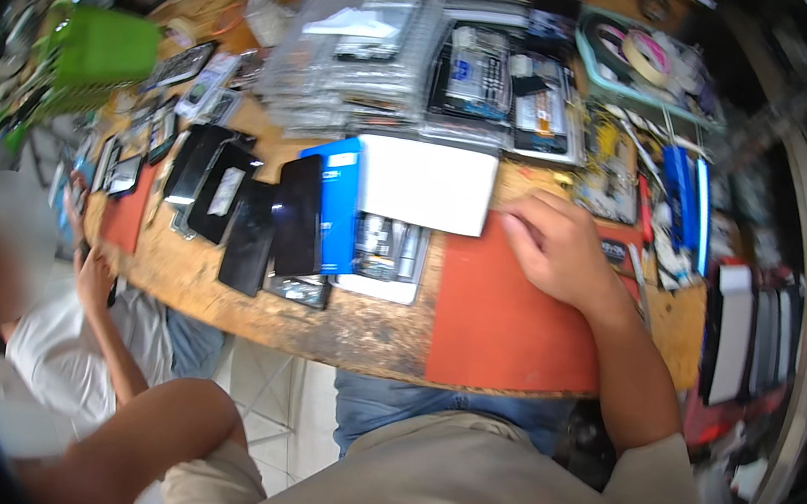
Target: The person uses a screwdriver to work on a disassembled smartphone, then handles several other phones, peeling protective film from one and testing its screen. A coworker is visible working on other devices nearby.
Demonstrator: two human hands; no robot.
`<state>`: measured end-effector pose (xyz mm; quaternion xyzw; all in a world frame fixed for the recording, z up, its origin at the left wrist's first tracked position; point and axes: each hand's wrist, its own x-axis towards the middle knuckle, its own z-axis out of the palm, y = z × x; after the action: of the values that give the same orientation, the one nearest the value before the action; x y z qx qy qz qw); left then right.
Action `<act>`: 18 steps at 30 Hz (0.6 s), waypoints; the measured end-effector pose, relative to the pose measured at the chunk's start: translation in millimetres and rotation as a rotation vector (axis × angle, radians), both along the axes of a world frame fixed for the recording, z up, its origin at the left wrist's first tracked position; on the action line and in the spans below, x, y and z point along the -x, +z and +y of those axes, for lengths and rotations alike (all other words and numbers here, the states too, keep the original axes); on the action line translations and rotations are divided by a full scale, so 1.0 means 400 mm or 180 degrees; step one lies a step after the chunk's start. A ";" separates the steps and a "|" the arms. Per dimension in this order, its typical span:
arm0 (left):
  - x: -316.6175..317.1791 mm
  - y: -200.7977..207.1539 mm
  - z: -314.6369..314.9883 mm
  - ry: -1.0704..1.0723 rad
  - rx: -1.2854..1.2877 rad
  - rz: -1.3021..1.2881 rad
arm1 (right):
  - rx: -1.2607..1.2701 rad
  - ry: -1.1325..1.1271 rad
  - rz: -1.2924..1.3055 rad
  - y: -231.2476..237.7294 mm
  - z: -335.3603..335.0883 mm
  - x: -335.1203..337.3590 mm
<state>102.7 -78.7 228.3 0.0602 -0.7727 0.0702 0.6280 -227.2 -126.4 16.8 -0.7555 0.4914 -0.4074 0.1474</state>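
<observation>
Lying near the middle of the wooden bench [367,341], a white card [427,184] has its right edge just beside the thumb of the right hand [554,242]; the fingers of this hand curl loosely inward, and I cannot tell whether they pinch the card's edge or only hover by it; the right hand is over the upper part of a red mat [515,331]; the left arm [150,427] bends off toward the lower left, its hand out of view, so its fingers cannot be told; left of the card stands a blue box [340,214], with a black phone [298,217] close against it; behind the card rise stacked plastic trays [313,90]; farther right a pale green bin [596,66] holds a roll of tape [646,58]; at the far left are a green basket [105,44] and, below it, a co-worker [73,358] in a white shirt, hands raised by the bench's edge.
</observation>
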 end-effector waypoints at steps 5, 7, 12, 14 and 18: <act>-0.056 -0.267 -0.085 0.1431 -0.1894 -0.0593 | 0.0022 0.0028 0.0096 0.028 0.013 -0.017; -0.071 -0.372 -0.081 0.1607 -0.2374 -0.0323 | -0.0132 0.0033 0.0055 0.033 0.016 -0.021; -0.059 -0.500 -0.044 0.2299 -0.3242 -0.0150 | -0.0172 -0.0001 0.0130 0.035 0.015 -0.026; -0.035 -0.512 -0.050 0.2450 -0.3161 -0.0326 | -0.0179 -0.0002 0.0166 0.037 0.013 -0.027; 0.011 -0.486 -0.066 0.2472 -0.2746 -0.0419 | -0.0093 0.0037 0.0190 0.041 0.011 -0.029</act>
<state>98.3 -105.3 33.8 0.5849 -0.6902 -0.0221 0.4256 -215.7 -121.9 33.3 -0.7679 0.4971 -0.3766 0.1461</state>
